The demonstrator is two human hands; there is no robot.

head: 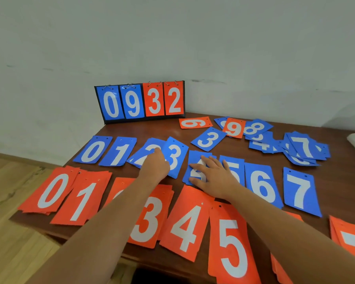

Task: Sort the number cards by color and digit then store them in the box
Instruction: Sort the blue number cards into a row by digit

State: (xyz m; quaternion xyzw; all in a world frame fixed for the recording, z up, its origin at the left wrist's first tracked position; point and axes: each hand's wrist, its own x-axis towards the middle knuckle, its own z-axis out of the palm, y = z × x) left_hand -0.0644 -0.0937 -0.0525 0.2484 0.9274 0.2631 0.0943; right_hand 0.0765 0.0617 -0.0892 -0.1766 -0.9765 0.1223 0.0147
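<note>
Orange piles lie in a row along the desk (164,130) edge farthest from the scoreboard (139,101): orange 0 pile (51,191), orange 1 pile (82,201), orange 3 pile (150,218), orange 4 pile (187,226) and orange 5 pile (232,249). One more pile, between 1 and 3, is mostly hidden under the left forearm.

One row closer to the scoreboard are the blue cards: blue 0 (92,150), blue 1 (119,152), blue 2 pile (146,148), blue 3 (176,156), blue 4 pile (195,156), blue 5 (234,162), blue 6 (262,185) and blue 7 (299,191). The left hand (155,162) rests on the blue 2 pile with one fingertip on the white digit. Its other fingers are folded under, and I cannot tell if they hold a card. The blue 3 overlaps this pile just beside the hand. The right hand (215,177) lies flat on the blue 4 pile, fingers straight and spread wide.

To the right of the scoreboard and near it lie unsorted cards: a loose blue 3 (209,139), an orange 6 (195,123), an orange 9 (234,128), a blue 8 (256,128) and a blue heap (303,149) with 7 on top.

The scoreboard stands upright at the far edge against the wall and shows 0, 9, 3, 2.
</note>
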